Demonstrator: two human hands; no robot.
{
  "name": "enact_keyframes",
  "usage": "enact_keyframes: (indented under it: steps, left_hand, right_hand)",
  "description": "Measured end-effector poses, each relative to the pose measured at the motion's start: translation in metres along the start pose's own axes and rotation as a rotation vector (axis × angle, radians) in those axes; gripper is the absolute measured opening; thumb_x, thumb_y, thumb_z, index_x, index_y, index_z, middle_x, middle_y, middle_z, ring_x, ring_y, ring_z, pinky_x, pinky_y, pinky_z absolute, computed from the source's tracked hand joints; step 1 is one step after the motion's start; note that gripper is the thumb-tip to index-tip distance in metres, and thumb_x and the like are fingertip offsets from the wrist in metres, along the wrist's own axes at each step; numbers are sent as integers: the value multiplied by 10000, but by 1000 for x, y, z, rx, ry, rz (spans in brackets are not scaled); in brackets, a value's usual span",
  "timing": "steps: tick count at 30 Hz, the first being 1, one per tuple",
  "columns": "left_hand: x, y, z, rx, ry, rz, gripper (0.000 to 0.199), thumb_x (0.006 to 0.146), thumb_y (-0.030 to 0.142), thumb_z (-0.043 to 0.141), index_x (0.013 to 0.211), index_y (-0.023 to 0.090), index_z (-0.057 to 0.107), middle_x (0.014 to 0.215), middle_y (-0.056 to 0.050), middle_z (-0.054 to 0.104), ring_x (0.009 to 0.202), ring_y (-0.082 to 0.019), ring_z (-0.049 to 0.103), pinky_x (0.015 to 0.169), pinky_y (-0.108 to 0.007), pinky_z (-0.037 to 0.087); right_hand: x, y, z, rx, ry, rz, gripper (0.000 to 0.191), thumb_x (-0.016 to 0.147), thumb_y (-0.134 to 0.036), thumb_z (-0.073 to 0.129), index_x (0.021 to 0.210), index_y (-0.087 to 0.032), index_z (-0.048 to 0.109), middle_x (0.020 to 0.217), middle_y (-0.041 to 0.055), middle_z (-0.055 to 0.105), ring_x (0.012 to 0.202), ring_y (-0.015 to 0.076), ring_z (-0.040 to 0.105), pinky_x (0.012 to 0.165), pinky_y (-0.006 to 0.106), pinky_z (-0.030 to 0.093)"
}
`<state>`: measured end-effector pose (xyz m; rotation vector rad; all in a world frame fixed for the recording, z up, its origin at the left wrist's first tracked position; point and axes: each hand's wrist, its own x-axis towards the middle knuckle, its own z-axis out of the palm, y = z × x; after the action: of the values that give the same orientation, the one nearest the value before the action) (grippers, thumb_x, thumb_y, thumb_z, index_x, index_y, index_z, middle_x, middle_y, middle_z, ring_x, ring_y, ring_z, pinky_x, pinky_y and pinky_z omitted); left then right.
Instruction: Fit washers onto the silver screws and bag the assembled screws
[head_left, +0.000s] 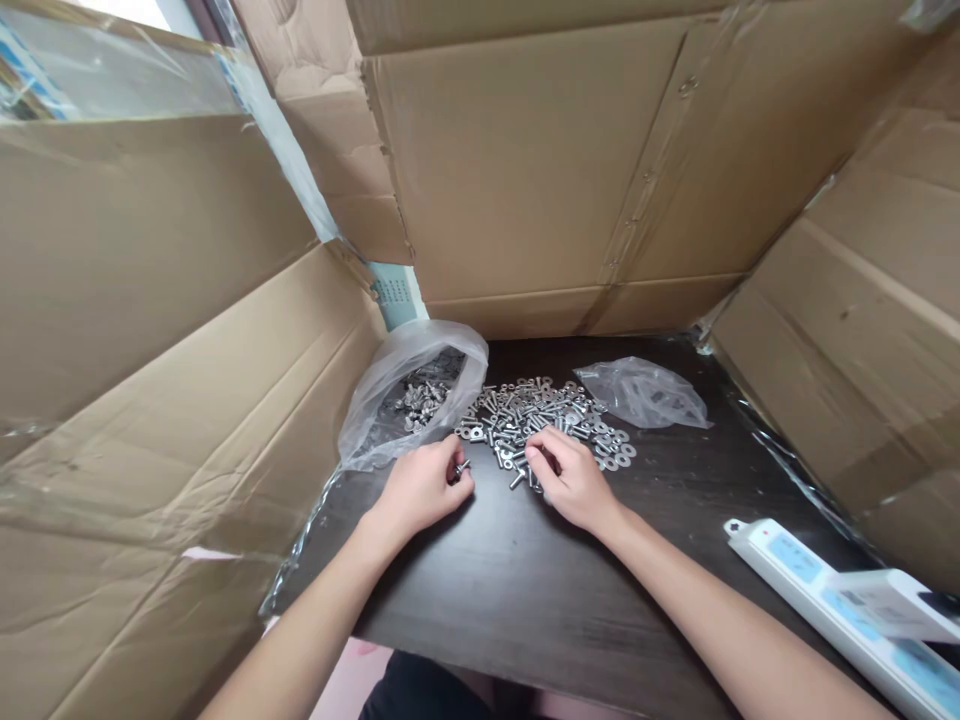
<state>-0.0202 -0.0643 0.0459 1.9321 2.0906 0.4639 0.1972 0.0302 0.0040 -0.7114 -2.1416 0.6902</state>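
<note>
My left hand (426,484) has its fingers curled round a small metal bolt (461,468), just in front of an open clear plastic bag (367,415). Inside that bag lies a heap of bolt assemblies (424,402). A spread pile of loose metal bolts and washers (536,412) covers the dark table beside the bag. At the near edge of this pile is my right hand (566,475), its fingers closed together over some bolts; what they grip, if anything, is hidden.
A crumpled clear plastic bag (645,392) lies right of the pile. A white power strip (840,600) with a plugged-in adapter (896,603) rests on the dark table (517,590) at the right. Cardboard walls (540,170) stand behind and at both sides.
</note>
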Motion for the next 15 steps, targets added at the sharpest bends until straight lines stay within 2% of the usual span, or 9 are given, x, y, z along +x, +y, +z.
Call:
enact_keyframes:
  steps: [7,12,15]
  left_hand:
    - [7,0,16,-23,15,66,86,881,296,629,904,225,586,813,6,687,730,-187,637,608,-279,348]
    - [10,-5,22,-69,58,96,209,930,368,650,1098,248,617,897,11,714,769,-182,668,625,-271,403]
    - [6,-10,24,-132,81,123,285,935,385,652,1180,248,605,942,10,729,721,-161,666,639,-269,446]
  right_hand:
    - [1,-1,-1,-2,-3,4,205,1023,-273,485,845,-215,567,764,17,570,666,171,529,636,315,409]
    - [1,-3,-1,-5,-3,-12,216,1024,-270,483,832,-214,566,762,20,573,665,172,528,635,315,410]
    - [0,-2,-1,-6,-5,-10,215,1024,-273,485,838,-211,572,760,16,567,656,167,522,627,312,405]
